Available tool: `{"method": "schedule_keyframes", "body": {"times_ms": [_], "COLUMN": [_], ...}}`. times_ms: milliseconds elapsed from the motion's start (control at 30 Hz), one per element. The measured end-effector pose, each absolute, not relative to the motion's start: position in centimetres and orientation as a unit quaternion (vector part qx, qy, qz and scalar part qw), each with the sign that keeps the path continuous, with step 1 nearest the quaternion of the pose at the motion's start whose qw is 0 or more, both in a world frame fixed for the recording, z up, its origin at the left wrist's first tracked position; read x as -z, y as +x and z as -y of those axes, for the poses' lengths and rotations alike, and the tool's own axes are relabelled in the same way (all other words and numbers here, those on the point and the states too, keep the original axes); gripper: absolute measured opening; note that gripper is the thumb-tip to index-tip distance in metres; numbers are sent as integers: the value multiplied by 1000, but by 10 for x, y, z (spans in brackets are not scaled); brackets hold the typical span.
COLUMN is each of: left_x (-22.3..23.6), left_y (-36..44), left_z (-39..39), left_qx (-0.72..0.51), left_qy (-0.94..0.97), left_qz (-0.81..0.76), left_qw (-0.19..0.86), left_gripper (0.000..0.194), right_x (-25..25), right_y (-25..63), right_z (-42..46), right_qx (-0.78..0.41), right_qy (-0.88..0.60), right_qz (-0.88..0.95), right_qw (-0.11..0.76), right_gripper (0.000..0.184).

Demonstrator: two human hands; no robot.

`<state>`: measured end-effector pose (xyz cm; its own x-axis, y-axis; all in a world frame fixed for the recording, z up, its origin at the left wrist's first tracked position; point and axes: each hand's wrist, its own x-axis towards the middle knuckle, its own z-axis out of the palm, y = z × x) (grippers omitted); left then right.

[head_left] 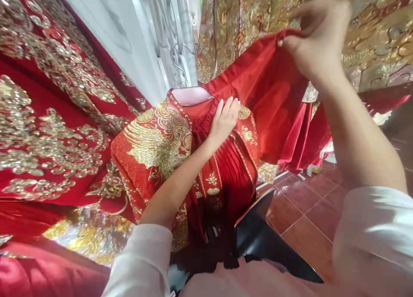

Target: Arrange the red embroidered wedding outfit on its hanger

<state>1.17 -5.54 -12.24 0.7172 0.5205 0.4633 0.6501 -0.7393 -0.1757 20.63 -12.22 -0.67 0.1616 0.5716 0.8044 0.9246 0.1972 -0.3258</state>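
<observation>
In front of me hangs a red jacket [155, 137] with gold embroidery and a stand-up collar, over a pleated red garment [230, 170]. My left hand [226, 118] is on the jacket's front edge just below the collar. Its fingers lie close together over the cloth and its thumb is hidden. Up at the right, my right hand [318, 41], slightly blurred, pinches the edge of a smooth red cloth [271, 90] between thumb and fingers. That cloth stretches taut from beside the collar up to the pinch. A metal hanger hook [176, 60] rises behind the collar.
Red garments with gold sequins [48, 129] crowd the left side. Gold patterned cloth [245, 17] hangs at the back. A white panel [119, 30] stands behind the jacket. Below right are a dark, glossy, flat-sided object [267, 236] and a red tiled floor [309, 232].
</observation>
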Motion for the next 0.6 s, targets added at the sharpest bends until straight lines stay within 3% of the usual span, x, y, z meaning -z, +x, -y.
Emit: {"method": "schedule_keyframes", "body": {"times_ms": [100, 167, 233, 300, 367, 400, 500, 600], "left_x": [124, 122, 116, 100, 73, 57, 15, 0], "left_y": [11, -3, -32, -72, -111, -127, -153, -155], "left_z": [69, 88, 111, 129, 136, 134, 110, 78], "left_qx": [175, 120, 51, -4, -71, -25, 223, 237], "left_qy": [-912, -925, -941, -954, -963, -958, -888, -870], "left_qz": [336, 342, 330, 299, 242, 268, 402, 432], "left_qw": [156, 113, 60, 17, -96, -103, 27, 39], "left_gripper": [61, 52, 43, 34, 40, 40, 45, 49], "right_x": [8, 43, 90, 125, 134, 129, 93, 70], "right_y": [151, 112, 85, 76, 83, 92, 122, 140], "right_z": [164, 188, 201, 201, 189, 180, 140, 91], "right_qx": [244, 145, 28, -27, -65, -78, -44, 8], "right_qy": [-576, -640, -613, -585, -547, -527, -496, -434], "right_qz": [647, 695, 775, 803, 825, 831, 809, 802], "right_qw": [435, 295, 153, 106, 128, 160, 314, 410], "right_gripper": [41, 42, 47, 53, 46, 42, 44, 48]}}
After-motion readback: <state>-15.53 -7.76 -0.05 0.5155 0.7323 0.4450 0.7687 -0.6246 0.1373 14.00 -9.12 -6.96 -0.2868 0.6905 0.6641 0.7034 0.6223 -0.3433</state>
